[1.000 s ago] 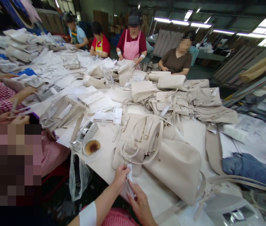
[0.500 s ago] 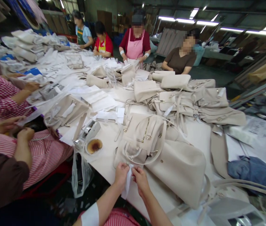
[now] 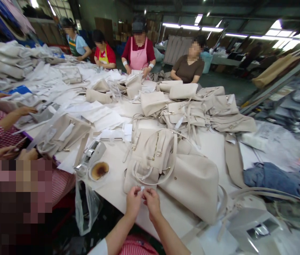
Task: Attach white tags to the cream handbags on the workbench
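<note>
Two hands pinch a small white piece at the table's near edge.

The left hand (image 3: 133,202) and the right hand (image 3: 152,200) meet fingertip to fingertip, both closed on a small white strip (image 3: 140,189), just in front of the cream handbag (image 3: 152,156). I judge the strip could slip or tear if the fingers pull apart unevenly, since the grip is only at the tips. A clear plastic bag (image 3: 86,207) hangs from the table (image 3: 112,184) edge; its contents I cannot tell. Beside it, a round dish (image 3: 99,170) holds something brown. Farther away, more cream bags (image 3: 192,109) lie in a heap.
</note>
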Motion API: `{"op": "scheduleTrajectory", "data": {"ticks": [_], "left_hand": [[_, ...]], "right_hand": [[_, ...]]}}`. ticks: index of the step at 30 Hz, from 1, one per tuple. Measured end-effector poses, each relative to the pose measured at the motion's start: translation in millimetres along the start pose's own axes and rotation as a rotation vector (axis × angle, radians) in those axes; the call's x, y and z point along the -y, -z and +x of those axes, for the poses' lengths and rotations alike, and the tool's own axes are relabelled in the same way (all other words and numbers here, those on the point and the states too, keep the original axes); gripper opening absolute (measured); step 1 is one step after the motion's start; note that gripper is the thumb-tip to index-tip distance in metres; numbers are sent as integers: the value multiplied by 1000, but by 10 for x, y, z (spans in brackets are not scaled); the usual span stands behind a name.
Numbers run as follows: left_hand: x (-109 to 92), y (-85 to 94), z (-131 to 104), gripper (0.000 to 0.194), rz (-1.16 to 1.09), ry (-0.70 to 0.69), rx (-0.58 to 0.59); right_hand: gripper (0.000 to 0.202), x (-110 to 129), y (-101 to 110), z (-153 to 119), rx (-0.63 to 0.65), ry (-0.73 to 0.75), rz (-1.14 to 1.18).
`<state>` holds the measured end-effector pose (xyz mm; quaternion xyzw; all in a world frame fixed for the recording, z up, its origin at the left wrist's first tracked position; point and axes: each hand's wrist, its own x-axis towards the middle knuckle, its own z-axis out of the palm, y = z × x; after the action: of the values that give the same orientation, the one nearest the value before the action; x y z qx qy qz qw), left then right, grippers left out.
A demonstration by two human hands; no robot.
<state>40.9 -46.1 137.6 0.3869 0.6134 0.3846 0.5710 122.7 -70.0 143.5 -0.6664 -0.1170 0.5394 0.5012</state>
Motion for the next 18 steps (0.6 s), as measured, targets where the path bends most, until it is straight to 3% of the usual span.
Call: {"op": "scheduleTrajectory", "data": {"ticks": [7,13,18], "left_hand": [[-132,91,-31,10,-21,26,-16],[-169,45,30,9,-107,302,45],[-229,23,69,10,-130,426,99]], "right_hand": [[29,85,-81,-42,62,37,53],[26,110,-190,52,91,-72,163],[24,187,-44,39,140,-60,142]]}}
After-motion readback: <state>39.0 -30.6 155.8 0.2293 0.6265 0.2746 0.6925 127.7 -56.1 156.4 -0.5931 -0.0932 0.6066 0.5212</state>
